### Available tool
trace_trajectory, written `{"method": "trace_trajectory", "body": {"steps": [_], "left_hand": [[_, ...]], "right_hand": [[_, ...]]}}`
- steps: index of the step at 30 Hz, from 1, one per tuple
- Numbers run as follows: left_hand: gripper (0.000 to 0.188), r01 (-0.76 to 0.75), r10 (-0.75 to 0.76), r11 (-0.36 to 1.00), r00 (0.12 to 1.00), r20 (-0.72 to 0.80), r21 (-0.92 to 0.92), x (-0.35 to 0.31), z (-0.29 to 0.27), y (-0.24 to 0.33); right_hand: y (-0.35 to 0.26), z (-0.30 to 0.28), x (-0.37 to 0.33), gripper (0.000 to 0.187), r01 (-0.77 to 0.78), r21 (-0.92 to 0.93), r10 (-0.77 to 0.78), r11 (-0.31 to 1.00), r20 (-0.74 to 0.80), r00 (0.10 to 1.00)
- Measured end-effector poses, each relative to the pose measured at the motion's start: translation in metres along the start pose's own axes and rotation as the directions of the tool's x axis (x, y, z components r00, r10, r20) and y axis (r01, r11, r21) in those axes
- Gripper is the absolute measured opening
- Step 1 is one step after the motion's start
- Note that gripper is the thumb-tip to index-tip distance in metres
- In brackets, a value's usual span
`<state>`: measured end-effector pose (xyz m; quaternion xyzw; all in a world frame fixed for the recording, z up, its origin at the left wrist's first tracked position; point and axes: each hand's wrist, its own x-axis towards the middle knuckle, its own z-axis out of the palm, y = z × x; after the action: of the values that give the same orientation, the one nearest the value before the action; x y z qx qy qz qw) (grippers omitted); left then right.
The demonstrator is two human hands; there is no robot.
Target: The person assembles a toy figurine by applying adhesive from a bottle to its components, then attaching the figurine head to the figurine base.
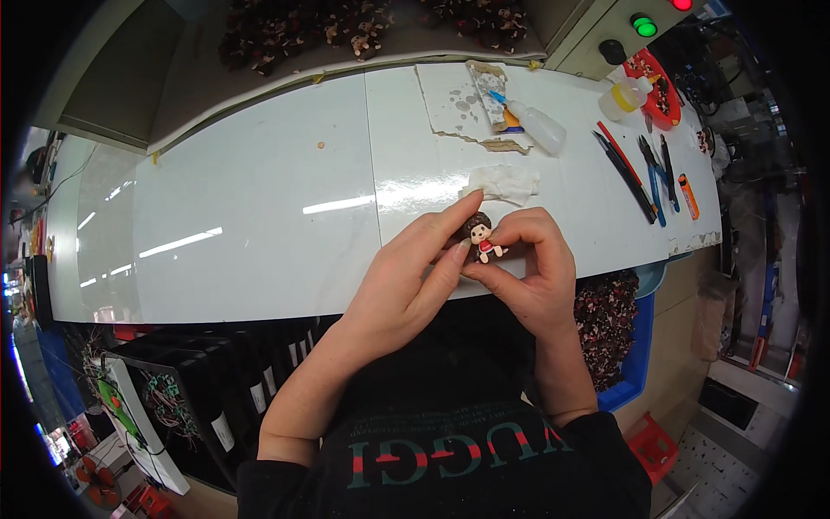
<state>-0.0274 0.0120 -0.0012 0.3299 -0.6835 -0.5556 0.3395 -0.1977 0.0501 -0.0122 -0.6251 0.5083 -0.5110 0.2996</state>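
Observation:
A small brown figurine (482,239) with a pale face and a red front is held between both my hands, just above the near edge of the white table (259,233). My left hand (413,264) is closed on its left side, thumb against the body and a finger reaching past the head. My right hand (538,268) pinches it from the right with thumb and forefinger. Just beyond my fingers lies a crumpled white tissue (501,183). The figurine's back and lower edge are partly hidden by my fingers.
A squeeze bottle (540,128) rests by torn cardboard (450,99). At right lie tweezers (627,177), pliers (654,177) and an orange cutter (689,196), near a yellow-banded bottle (621,100) and a red tray (664,102). A blue crate (638,355) of figurines stands below. More figurines (303,35) fill the shelf.

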Motion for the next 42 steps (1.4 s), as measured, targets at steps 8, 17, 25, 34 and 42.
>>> {"method": "trace_trajectory", "body": {"steps": [8,17,25,34,42], "left_hand": [[0.042,-0.013,0.013,1.000,1.000,-0.012,0.015,-0.004,-0.002,-0.001],[0.043,-0.015,0.015,1.000,1.000,0.003,0.000,-0.002,-0.002,0.001],[0.045,0.032,-0.028,0.993,0.999,0.032,-0.118,-0.002,-0.007,0.001],[0.046,0.164,-0.142,0.899,0.986,0.083,-0.406,-0.002,-0.012,0.003],[0.046,0.109,-0.081,0.949,0.991,0.106,-0.296,-0.002,-0.013,0.003]], "right_hand": [[-0.001,0.003,-0.001,0.033,0.000,-0.003,0.000,1.000,0.013,1.000],[0.000,0.003,-0.004,0.033,-0.033,0.039,0.033,0.999,-0.013,0.999],[-0.001,0.002,-0.006,0.041,-0.221,0.182,0.216,0.958,0.049,0.975],[-0.001,0.004,-0.002,0.034,-0.110,0.008,0.110,0.994,0.031,0.993],[-0.011,-0.011,0.015,0.023,0.023,-0.096,-0.010,0.995,0.132,0.991]]}}
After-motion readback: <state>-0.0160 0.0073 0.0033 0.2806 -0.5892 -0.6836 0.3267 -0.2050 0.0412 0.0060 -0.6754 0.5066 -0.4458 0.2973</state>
